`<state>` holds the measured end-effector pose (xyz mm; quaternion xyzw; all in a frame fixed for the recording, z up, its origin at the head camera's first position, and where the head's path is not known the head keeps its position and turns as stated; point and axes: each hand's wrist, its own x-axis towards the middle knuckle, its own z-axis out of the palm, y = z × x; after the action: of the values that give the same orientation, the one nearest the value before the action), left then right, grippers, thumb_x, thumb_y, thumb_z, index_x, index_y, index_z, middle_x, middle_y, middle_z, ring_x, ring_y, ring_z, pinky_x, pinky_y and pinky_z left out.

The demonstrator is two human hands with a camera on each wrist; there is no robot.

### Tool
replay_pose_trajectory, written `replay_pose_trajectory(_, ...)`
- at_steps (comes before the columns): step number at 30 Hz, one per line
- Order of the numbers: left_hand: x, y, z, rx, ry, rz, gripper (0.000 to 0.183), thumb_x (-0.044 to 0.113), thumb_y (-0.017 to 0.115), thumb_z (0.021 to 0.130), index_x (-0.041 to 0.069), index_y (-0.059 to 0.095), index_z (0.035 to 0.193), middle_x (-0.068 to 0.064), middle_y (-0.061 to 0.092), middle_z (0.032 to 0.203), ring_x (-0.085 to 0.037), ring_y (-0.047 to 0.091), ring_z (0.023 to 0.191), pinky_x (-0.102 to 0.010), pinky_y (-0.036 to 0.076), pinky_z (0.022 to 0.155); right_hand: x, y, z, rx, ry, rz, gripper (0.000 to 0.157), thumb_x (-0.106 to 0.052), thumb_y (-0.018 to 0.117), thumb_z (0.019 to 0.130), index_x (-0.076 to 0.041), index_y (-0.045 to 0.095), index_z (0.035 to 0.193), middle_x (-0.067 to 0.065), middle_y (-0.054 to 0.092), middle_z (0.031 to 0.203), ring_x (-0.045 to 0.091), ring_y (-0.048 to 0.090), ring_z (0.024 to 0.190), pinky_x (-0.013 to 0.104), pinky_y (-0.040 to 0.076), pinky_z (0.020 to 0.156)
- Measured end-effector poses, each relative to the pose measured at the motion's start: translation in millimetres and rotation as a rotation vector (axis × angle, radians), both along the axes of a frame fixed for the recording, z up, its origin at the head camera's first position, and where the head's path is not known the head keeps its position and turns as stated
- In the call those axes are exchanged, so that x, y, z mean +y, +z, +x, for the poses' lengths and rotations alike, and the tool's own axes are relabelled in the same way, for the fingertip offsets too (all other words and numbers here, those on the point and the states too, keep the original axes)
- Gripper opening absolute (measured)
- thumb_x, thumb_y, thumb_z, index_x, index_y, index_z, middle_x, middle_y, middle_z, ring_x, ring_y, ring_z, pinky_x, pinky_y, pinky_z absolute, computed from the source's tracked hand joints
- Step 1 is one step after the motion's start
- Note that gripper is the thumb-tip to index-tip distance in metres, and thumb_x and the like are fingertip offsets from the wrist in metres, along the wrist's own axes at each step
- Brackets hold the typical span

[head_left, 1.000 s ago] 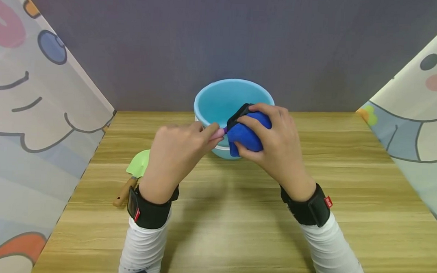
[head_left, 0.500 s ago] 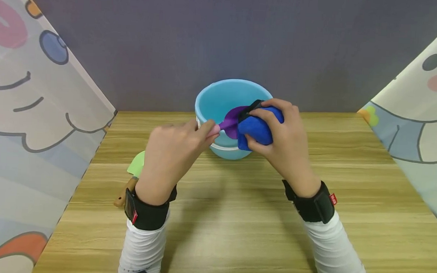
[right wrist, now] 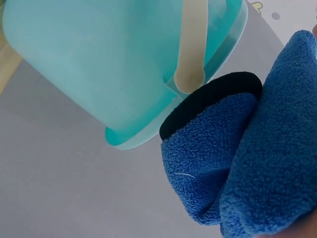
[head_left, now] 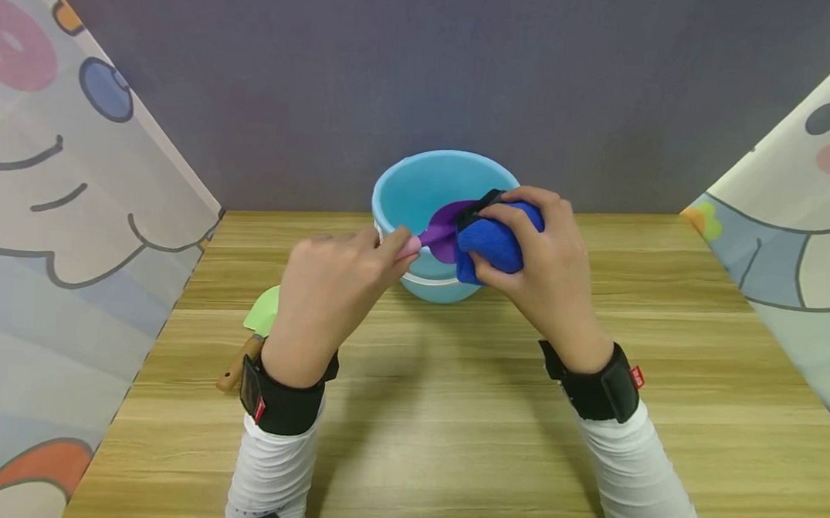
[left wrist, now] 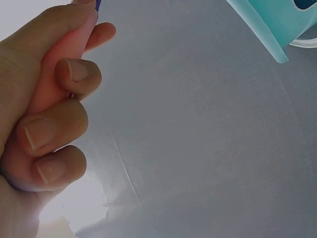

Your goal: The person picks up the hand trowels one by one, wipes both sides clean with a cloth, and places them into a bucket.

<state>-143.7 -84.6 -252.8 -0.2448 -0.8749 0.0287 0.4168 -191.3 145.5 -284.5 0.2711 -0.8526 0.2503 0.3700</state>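
My left hand grips the pink handle of a small purple shovel, its fingers curled round it in the left wrist view. The shovel's purple blade is held over the opening of a light blue bucket. In my right hand is a bunched blue cloth with a black edge. The cloth covers the right part of the blade and seems to lie against it. The terry surface of the cloth fills the right side of the right wrist view, beside the bucket.
A green shovel with a wooden handle lies on the wooden table at the left, partly behind my left wrist. A grey wall stands behind the bucket. Cartoon-printed panels flank both sides.
My right hand has moved the cloth to the right along the purple blade, so more of the blade shows. Over the last half second, both hands have barely moved.
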Motion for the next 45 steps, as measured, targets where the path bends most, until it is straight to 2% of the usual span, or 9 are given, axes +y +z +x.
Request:
replay_pose_trajectory(6, 0.3, -1.7, -0.3, 0.000, 0.002, 0.000, 0.030, 0.035, 0.056, 0.097, 0.013, 0.062, 0.076, 0.000, 0.038, 0.044, -0.013, 0.028, 0.034, -0.029, 0.022, 0.032, 3.0, -1.6, -1.2, -0.017, 0.001, 0.002, 0.048, -0.026, 0.082, 0.070, -0.009, 0.066, 0.112, 0.022, 0.057, 0.122, 0.041, 0.051, 0.110, 0.066, 0.049, 0.086)
replay_pose_trajectory(15, -1.1, -1.5, -0.5, -0.012, 0.000, 0.004, 0.031, 0.035, 0.057, 0.096, 0.013, 0.062, 0.075, 0.000, 0.038, 0.044, -0.014, 0.028, 0.034, -0.027, 0.018, 0.034, 7.0, -1.3, -2.6, -0.030, -0.025, 0.001, 0.049, -0.025, 0.081, 0.071, -0.009, 0.065, 0.114, 0.024, 0.056, 0.122, 0.041, 0.051, 0.111, 0.066, 0.049, 0.086)
replay_pose_trajectory(23, -2.6, -2.5, -1.4, -0.024, -0.010, 0.017, 0.032, 0.035, 0.058, 0.095, 0.013, 0.059, 0.072, 0.000, 0.037, 0.044, -0.014, 0.027, 0.035, -0.028, 0.018, 0.034, 10.6, -0.6, -2.5, -0.030, -0.040, -0.021, 0.050, -0.024, 0.081, 0.071, -0.008, 0.064, 0.115, 0.024, 0.057, 0.123, 0.041, 0.050, 0.110, 0.066, 0.049, 0.084)
replay_pose_trajectory(36, -3.8, -2.1, -3.7, -0.027, -0.011, 0.011, 0.038, 0.036, 0.056, 0.096, 0.013, 0.053, 0.067, 0.001, 0.031, 0.046, -0.013, 0.023, 0.037, -0.025, 0.008, 0.042, 17.2, 1.7, -4.1, -0.020, -0.071, -0.051, 0.051, -0.024, 0.082, 0.071, -0.010, 0.065, 0.117, 0.023, 0.058, 0.124, 0.041, 0.051, 0.109, 0.066, 0.049, 0.082)
replay_pose_trajectory(45, -4.6, -2.4, -6.7, -0.033, -0.010, 0.028, 0.039, 0.037, 0.058, 0.095, 0.013, 0.051, 0.065, 0.000, 0.030, 0.046, -0.014, 0.023, 0.038, -0.025, 0.007, 0.043, 19.4, 3.8, -5.7, 0.005, -0.081, -0.038, 0.048, -0.024, 0.080, 0.074, -0.008, 0.065, 0.116, 0.024, 0.058, 0.122, 0.042, 0.051, 0.104, 0.064, 0.049, 0.081)
